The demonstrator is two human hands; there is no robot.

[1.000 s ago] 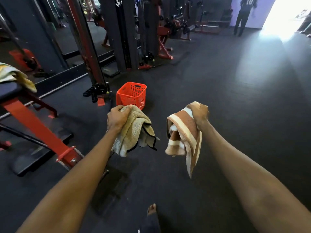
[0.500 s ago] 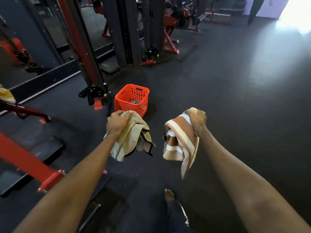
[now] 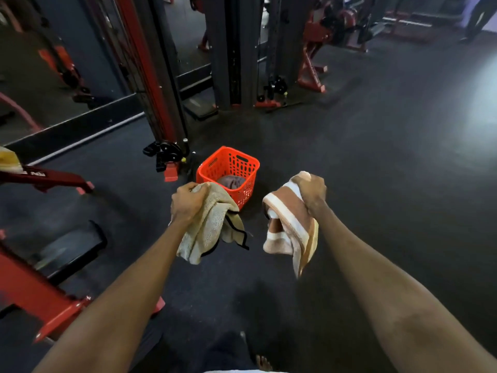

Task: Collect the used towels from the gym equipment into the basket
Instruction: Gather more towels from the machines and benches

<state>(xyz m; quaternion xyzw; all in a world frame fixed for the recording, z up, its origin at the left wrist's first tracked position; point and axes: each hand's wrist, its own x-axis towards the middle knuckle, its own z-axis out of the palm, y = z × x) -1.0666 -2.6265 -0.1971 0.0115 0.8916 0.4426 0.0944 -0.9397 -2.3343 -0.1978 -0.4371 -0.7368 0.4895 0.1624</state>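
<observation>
My left hand (image 3: 188, 201) grips a beige towel with black trim (image 3: 208, 230), which hangs down in front of me. My right hand (image 3: 312, 192) grips a brown towel with white stripes (image 3: 289, 227), also hanging. An orange-red plastic basket (image 3: 242, 164) stands on the dark floor just beyond my hands, its near left corner hidden by the beige towel. A brownish towel (image 3: 231, 181) lies inside it. A yellowish towel (image 3: 8, 158) rests on a red bench at the far left edge.
A red bench frame (image 3: 40, 289) stands close on my left. A red-and-black cable machine column (image 3: 156, 84) with a foot and pulley rises behind the basket, more machines (image 3: 314, 49) beyond. A person's legs (image 3: 478, 17) show top right. Dark rubber floor (image 3: 390, 157) stretches right.
I have walked closer to the basket; it now appears nearer and lower, with the towel inside showing. Both hands still hold their towels. The bench has slid further left.
</observation>
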